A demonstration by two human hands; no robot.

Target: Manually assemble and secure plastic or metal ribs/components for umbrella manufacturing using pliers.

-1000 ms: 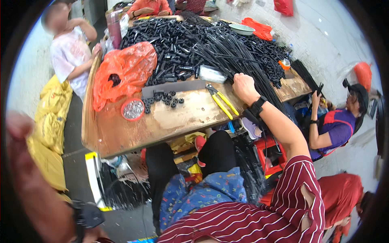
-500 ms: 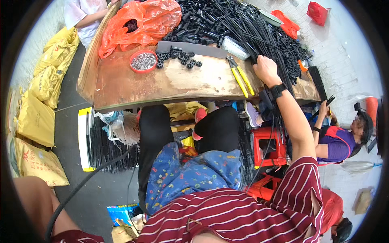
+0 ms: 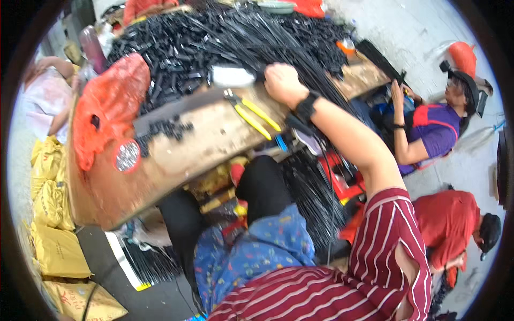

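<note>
a head-worn fisheye looks down over the wearer's lap [image 3: 257, 243]; the worktable [image 3: 206, 136] runs aslant, close ahead.

The right hand [image 3: 284, 84] is curled fist-like, its forearm [image 3: 348, 131] slanting forward and leftward.

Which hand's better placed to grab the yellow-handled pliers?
Right, I'd say: the right hand is at the table, just beside the pliers. The left hand is out of view.
</note>
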